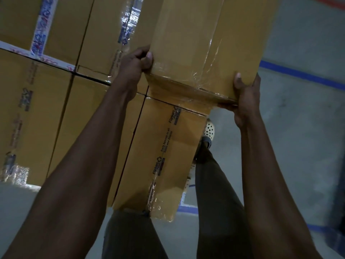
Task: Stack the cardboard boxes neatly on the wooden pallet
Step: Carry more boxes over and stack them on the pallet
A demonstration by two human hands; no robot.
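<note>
The left grip [138, 60] is closed tight on the near left corner of the held box [203, 40], thumb pressed on its top face and fingers curled at the side. The right grip [246, 96] clasps the near right corner: the thumb lies flat on top, and the other fingers wrap round the side and under the edge. Both forearms reach up and forward from the bottom of the view.

The held box is plain brown cardboard, long and flat-faced, sealed along its seam and over the near end with glossy clear tape that wrinkles and catches the light. It sits at an angle above the right end of the stack [56, 109]. Whether it touches the box beneath cannot be told.

The stack fills the left side: brown boxes set edge to edge with thin dark gaps between them. Some are sealed with white printed tape, others with clear tape. The nearest box [164, 156], right under the held one, carries a strip of clear tape with dark printed lettering.

To the right is a grey, smooth floor [302, 146] marked with blue lines [298, 73]. Dark trouser legs [214, 202] show below the arms, and a pale perforated shoe [210, 128] stands just beside the nearest box.
</note>
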